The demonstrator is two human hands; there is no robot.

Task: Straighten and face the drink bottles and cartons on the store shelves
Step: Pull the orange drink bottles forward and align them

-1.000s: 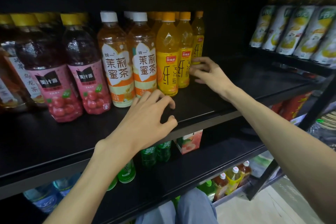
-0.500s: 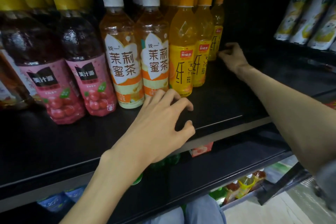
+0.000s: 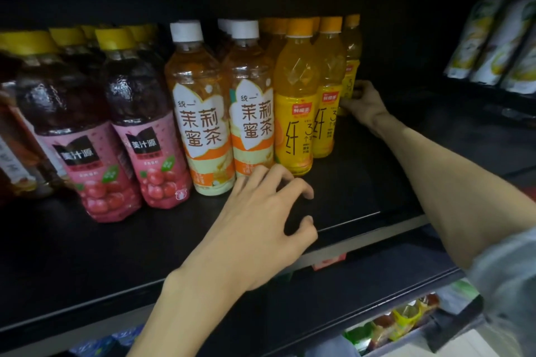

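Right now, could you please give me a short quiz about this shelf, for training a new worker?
1. True or false: the right hand grips the rearmost orange juice bottle in the right-hand row.
2. What colour are the caps of the two front jasmine tea bottles? A) white B) yellow C) green
3. Fill in: the left hand hovers over the ___ with curled fingers, holding nothing.

Key: 1 true; 2 A; 3 shelf
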